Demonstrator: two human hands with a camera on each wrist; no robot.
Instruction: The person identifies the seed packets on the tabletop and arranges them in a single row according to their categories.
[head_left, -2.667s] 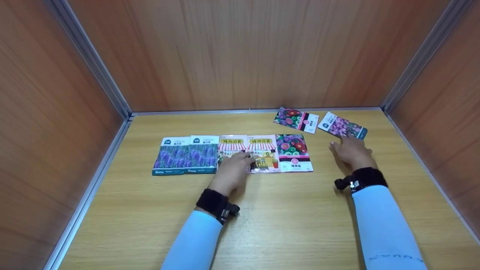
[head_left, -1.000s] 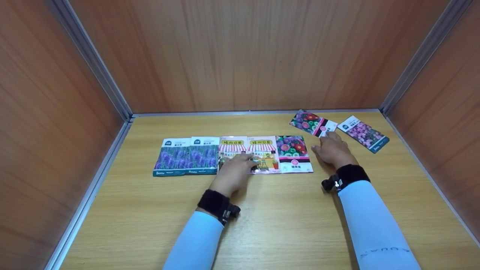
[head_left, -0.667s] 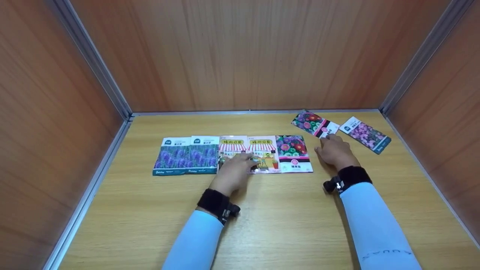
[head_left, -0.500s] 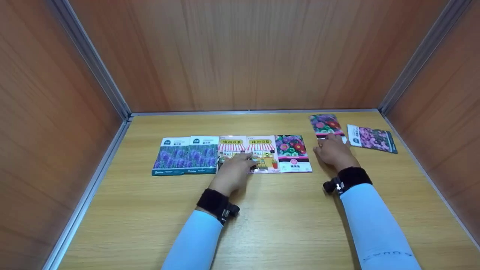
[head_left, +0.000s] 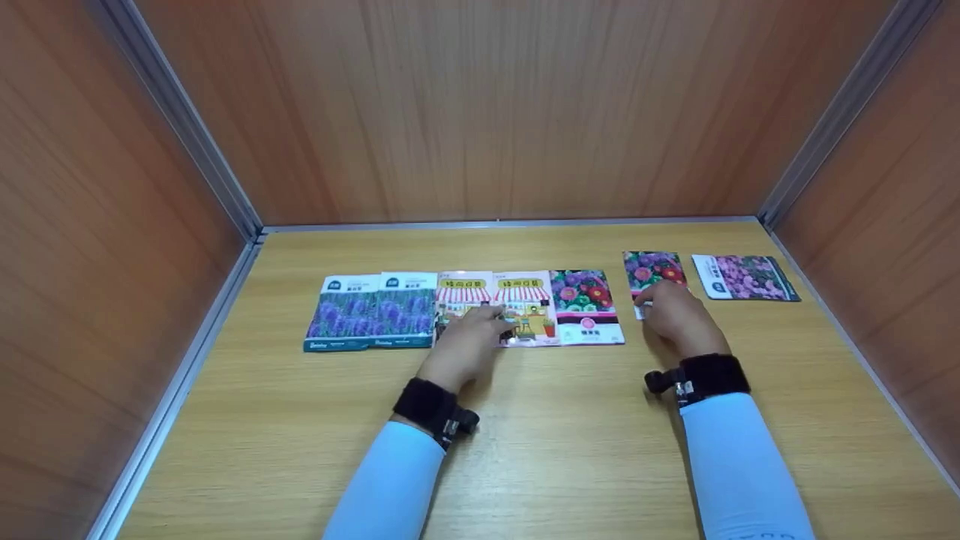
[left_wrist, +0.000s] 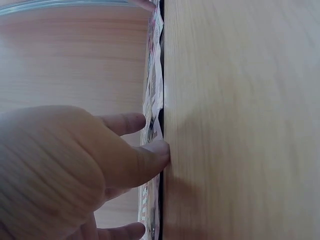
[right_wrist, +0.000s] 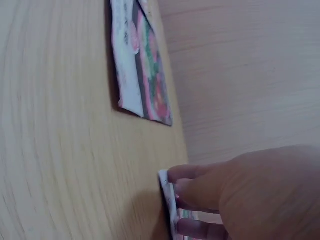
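On the table lies a side-by-side row of seed packets: two lavender-pictured packets (head_left: 352, 315), two striped-awning packets (head_left: 532, 300) and one red-and-purple flower packet (head_left: 589, 300). My left hand (head_left: 466, 341) rests across the awning packets, fingers spread; in the left wrist view its thumb (left_wrist: 155, 152) touches their near edge. To the right of the row, a second red-and-purple flower packet (head_left: 651, 268) stands nearly upright in line, a gap from the row. My right hand (head_left: 679, 319) presses fingertips on its lower part, hiding much of it. A pink flower packet (head_left: 746, 277) lies sideways farther right.
Wooden panels with metal edging enclose the table (head_left: 540, 450) at the back wall (head_left: 495, 112), left wall (head_left: 97, 225) and right wall (head_left: 885, 225). The pink flower packet lies close to the right wall.
The second red-and-purple packet has moved right and toward the person, turning from slanted to lengthwise under the right hand. The pink packet has shifted right and turned sideways. The left hand stays put.
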